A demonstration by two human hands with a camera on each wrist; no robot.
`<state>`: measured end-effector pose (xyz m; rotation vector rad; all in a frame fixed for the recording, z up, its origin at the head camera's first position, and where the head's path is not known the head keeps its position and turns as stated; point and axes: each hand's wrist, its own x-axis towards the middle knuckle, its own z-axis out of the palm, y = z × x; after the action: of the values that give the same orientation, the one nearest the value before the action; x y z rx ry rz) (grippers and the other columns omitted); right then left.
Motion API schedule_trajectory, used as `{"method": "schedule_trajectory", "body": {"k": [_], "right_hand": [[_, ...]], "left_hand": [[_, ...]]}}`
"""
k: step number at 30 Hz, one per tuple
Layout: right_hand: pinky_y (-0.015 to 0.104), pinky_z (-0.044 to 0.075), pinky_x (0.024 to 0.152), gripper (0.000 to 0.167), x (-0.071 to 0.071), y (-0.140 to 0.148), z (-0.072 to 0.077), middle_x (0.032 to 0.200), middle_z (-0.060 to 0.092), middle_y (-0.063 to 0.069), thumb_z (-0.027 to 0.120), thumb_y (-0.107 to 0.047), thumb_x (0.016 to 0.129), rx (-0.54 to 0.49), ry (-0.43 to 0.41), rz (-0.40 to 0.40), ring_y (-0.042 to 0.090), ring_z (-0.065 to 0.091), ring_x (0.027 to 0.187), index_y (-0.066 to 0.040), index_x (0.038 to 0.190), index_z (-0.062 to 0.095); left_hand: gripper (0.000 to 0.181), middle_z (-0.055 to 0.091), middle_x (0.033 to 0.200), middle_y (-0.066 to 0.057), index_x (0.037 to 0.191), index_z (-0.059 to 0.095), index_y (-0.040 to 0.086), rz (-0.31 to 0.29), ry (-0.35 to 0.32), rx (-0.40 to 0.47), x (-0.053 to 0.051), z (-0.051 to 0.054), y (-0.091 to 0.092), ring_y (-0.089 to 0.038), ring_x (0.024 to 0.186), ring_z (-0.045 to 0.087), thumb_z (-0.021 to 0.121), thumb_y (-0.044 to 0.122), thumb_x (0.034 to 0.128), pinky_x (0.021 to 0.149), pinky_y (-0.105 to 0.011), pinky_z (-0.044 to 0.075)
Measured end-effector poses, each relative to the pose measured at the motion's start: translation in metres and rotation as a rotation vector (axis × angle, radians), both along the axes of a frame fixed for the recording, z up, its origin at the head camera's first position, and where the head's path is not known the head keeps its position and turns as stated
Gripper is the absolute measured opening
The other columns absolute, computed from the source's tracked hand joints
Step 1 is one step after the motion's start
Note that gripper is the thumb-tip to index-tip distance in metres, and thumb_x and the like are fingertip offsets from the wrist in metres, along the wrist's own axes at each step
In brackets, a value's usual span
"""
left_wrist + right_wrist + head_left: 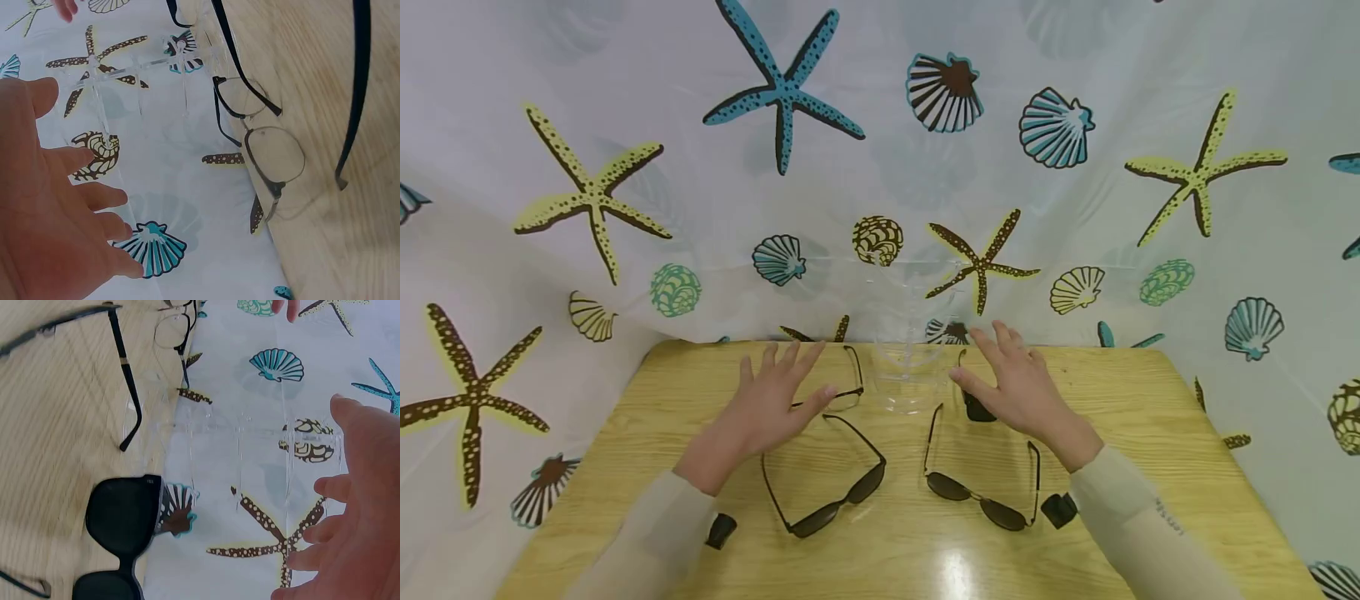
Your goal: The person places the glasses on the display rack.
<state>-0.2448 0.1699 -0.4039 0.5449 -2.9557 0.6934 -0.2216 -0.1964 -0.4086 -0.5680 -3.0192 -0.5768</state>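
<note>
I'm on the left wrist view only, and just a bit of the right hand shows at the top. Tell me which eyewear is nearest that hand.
Observer: Black sunglasses with dark lenses; in the head view the right hand partly hides them.
Operator: Mine shows no dark lenses at all. Now name the eyewear lying nearer the wearer than those.
Observer: Two more dark-lensed pairs lie on the wooden table, a left pair and a right pair, both with their lenses toward the wearer.
</note>
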Motion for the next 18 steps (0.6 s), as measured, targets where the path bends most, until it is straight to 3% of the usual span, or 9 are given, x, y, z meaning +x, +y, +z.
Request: {"method": "schedule_trajectory", "body": {"k": [5, 11, 13, 15, 18], "right_hand": [[0.078, 0.02, 0.121, 0.079, 0.003, -0.012, -0.007, 0.175, 0.014, 0.024, 0.053, -0.058, 0.107, -0.055, -0.014, 0.04, 0.049, 0.017, 0.161, -0.018, 0.169, 0.027], [0.074, 0.028, 0.121, 0.079, 0.008, -0.024, -0.013, 0.177, 0.01, 0.019, 0.052, -0.06, 0.106, -0.189, -0.114, 0.083, 0.049, 0.022, 0.159, -0.022, 0.17, 0.026], [0.072, 0.028, 0.121, 0.078, 0.009, -0.029, -0.015, 0.177, 0.011, 0.017, 0.052, -0.06, 0.107, -0.228, -0.145, 0.096, 0.047, 0.022, 0.16, -0.023, 0.17, 0.026], [0.07, 0.028, 0.123, 0.077, 0.009, -0.033, -0.017, 0.177, 0.014, 0.016, 0.051, -0.059, 0.107, -0.252, -0.16, 0.11, 0.044, 0.022, 0.161, -0.022, 0.169, 0.027], [0.067, 0.028, 0.124, 0.075, 0.01, -0.039, -0.021, 0.175, 0.023, 0.016, 0.051, -0.057, 0.108, -0.288, -0.177, 0.122, 0.042, 0.025, 0.16, -0.018, 0.168, 0.03]], "left_hand": [[0.075, 0.023, 0.169, -0.034, 0.17, 0.023, 0.015, -0.014, -0.019, 0.092, 0.013, -0.007, -0.002, -0.061, 0.157, 0.01, 0.043, 0.056, 0.1106, 0.115, -0.087, 0.003], [0.071, 0.027, 0.17, -0.03, 0.17, 0.021, 0.014, -0.014, -0.087, 0.219, 0.028, -0.014, -0.008, -0.059, 0.156, 0.017, 0.039, 0.052, 0.113, 0.12, -0.081, 0.013], [0.07, 0.033, 0.168, -0.027, 0.17, 0.021, 0.013, 0.0, -0.109, 0.258, 0.033, -0.016, -0.011, -0.055, 0.155, 0.028, 0.038, 0.051, 0.1136, 0.121, -0.075, 0.023], [0.069, 0.044, 0.163, -0.026, 0.17, 0.022, 0.013, 0.02, -0.127, 0.281, 0.037, -0.016, -0.014, -0.051, 0.139, 0.053, 0.038, 0.05, 0.1141, 0.115, -0.069, 0.039], [0.066, 0.055, 0.153, -0.026, 0.169, 0.027, 0.012, 0.053, -0.133, 0.315, 0.044, -0.018, -0.017, -0.045, 0.124, 0.066, 0.039, 0.047, 0.1145, 0.105, -0.063, 0.05]]}}
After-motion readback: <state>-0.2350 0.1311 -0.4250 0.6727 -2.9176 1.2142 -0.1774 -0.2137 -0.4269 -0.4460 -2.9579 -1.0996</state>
